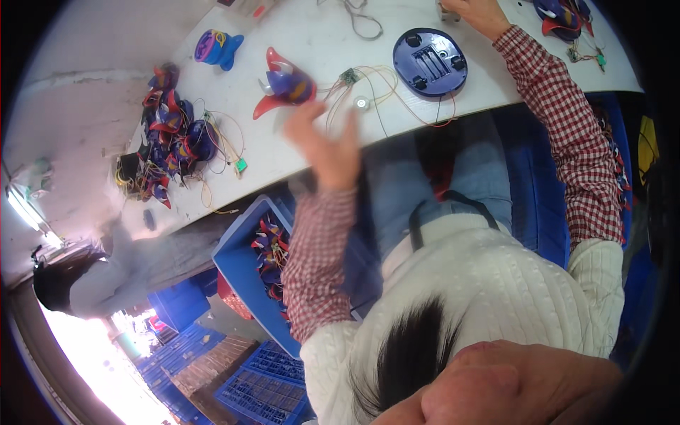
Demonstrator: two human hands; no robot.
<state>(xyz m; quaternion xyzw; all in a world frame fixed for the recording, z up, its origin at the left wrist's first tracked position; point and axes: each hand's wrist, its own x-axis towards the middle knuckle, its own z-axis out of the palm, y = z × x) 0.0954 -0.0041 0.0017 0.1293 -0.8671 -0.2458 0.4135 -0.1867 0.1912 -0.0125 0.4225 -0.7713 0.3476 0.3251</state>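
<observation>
My left hand (327,145) is blurred by motion above the table's near edge. Its thumb and fingers are spread apart, and nothing shows between them. Just beyond the fingertips lies a purple plastic toy part (289,86) with red and pale grey horns. Thin wires run from it to a small green circuit board (348,76), beside a small round silvery piece (362,103). Further right, an oval purple base (430,62) lies with its battery slots facing up. At the top edge, my right hand (482,13) is closed on a small grey metallic piece (449,13), partly out of view.
Several wired purple-and-red toy parts (170,131) are heaped at the table's left. Behind them stands a blue-and-purple spool-shaped piece (218,49). Another wired toy part (563,18) lies far right. A blue bin (244,234) with more parts is by my left arm. Another person (142,265) is at left.
</observation>
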